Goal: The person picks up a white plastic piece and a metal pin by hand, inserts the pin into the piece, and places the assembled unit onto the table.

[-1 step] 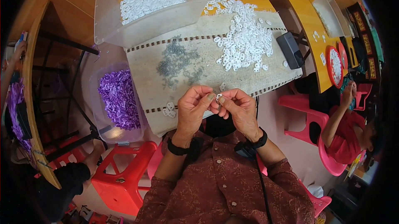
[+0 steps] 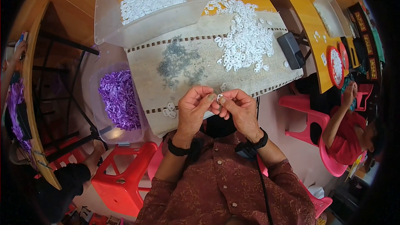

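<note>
My left hand (image 2: 193,110) and my right hand (image 2: 241,110) meet just in front of the table's near edge. Their fingertips pinch one small white plastic piece (image 2: 219,98) between them. Both wrists wear black bands. On the beige cloth-covered table (image 2: 271,81) ahead lies a heap of the same white pieces (image 2: 246,37). A patch of small grey metal parts (image 2: 179,64) lies left of that heap. A few white pieces (image 2: 168,109) lie on the cloth beside my left hand.
A clear bin with white pieces (image 2: 150,0) stands at the back left, and a clear tub of purple pieces (image 2: 118,98) sits low on the left. A black box (image 2: 290,50) lies at the table's right end. A red stool (image 2: 125,175) is below. A person in red (image 2: 350,133) sits right.
</note>
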A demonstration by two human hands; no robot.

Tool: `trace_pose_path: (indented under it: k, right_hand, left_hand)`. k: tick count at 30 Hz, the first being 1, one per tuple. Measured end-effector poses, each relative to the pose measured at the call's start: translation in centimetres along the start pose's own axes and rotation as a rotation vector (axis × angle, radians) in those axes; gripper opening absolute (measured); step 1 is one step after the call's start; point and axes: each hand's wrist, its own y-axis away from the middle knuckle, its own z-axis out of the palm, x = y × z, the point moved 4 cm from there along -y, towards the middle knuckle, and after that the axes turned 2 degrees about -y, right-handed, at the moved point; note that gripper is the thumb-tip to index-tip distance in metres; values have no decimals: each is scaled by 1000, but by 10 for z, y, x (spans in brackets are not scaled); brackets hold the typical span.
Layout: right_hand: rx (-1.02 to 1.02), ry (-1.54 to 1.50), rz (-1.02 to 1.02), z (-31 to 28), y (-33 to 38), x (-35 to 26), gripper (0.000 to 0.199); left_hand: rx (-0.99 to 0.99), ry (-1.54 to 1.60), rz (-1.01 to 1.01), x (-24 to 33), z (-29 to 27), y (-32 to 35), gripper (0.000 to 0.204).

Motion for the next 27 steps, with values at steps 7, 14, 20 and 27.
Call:
trace_pose_path:
  k: [7, 14, 20, 27]
  right_hand:
    - [-7, -8, -14, 0, 0, 1, 12]
    - [30, 9, -16, 3, 3, -2, 12]
    - [56, 105, -70, 6, 8, -5, 11]
    - [43, 189, -142, 7, 7, -3, 9]
  left_hand:
    - [9, -34, 14, 0, 0, 0, 14]
    - [16, -107, 79, 5, 4, 3, 13]
    - [49, -183, 132, 8, 8, 5, 10]
    - [92, -295, 185, 6, 12, 8, 8]
